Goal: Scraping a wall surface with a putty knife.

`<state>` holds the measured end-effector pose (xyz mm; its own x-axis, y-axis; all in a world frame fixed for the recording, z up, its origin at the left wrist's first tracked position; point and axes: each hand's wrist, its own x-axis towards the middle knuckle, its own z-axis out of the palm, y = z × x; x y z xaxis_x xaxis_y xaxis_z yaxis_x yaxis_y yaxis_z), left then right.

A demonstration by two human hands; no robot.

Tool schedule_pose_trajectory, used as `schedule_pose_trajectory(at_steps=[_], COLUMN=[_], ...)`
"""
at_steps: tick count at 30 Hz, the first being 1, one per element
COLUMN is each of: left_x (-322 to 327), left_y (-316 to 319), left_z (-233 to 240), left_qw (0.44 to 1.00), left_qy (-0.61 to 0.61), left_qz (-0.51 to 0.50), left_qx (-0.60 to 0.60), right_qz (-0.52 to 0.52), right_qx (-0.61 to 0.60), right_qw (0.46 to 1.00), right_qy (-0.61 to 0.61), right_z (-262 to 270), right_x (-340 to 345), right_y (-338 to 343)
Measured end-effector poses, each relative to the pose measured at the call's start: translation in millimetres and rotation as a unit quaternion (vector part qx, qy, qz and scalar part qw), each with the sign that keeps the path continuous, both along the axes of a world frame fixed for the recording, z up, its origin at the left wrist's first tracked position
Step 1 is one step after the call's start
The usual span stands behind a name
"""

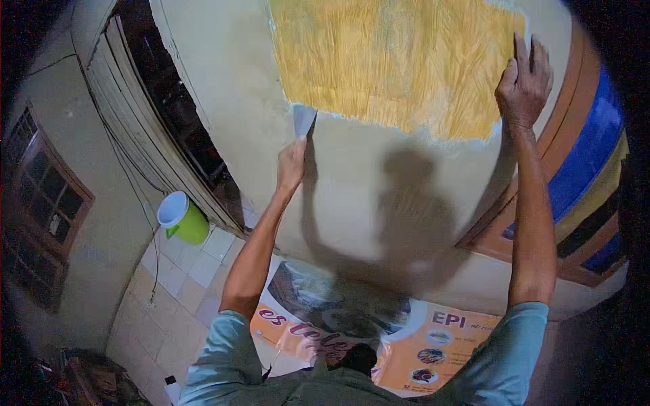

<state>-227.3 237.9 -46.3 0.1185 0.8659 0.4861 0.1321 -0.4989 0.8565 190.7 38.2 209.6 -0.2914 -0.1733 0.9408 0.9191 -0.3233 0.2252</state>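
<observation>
My left hand (291, 166) grips a putty knife (304, 119) with a flat, flared blade. The blade meets the wall at the lower left corner of a streaky yellow patch (401, 66), whose border is ragged and pale blue. Over at the patch's right edge, my right hand (525, 83) is raised against the wall with its fingers apart. I see nothing held in it. Around the patch the painted wall (340, 167) is greenish beige, and my shadow falls across it below. Most of the knife's handle is hidden inside my left fist.
A printed banner (299, 335) covers the floor at the wall's foot. On the tiles (172, 304) to the left stands a green bucket (193, 223) near a doorway (172, 86), with cables (109, 127) hanging down. A brown-framed window (538, 213) is at the right.
</observation>
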Motion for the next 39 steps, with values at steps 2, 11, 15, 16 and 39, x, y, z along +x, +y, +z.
schedule_pose_trajectory(at_steps=[2,11,15,16,39], left_x=[2.0,-14.4,35.5,39.9,6.2], left_y=[-6.1,18.1,-5.7,-10.9,-15.0], left_z=[24.7,-65.8,8.1,25.9,-49.0], left_qw=[1.0,0.999,0.998,0.999,0.997], left_qy=[0.011,0.018,0.02,0.009,0.074], left_qz=[0.009,0.028,0.028,0.009,0.003], left_qx=[-0.024,-0.034,0.055,0.029,0.003], right_qz=[-0.003,-0.004,-0.001,-0.016,-0.016], right_qx=[0.001,-0.004,-0.005,-0.008,-0.001], right_qw=[1.0,1.0,1.0,1.0,1.0], right_qy=[0.002,0.017,0.005,-0.008,0.003], right_z=[-0.3,4.8,-1.5,1.3,3.6], right_x=[-5.4,-14.3,-1.2,-4.7,-4.8], right_y=[1.8,9.0,-2.5,-6.5,-1.8])
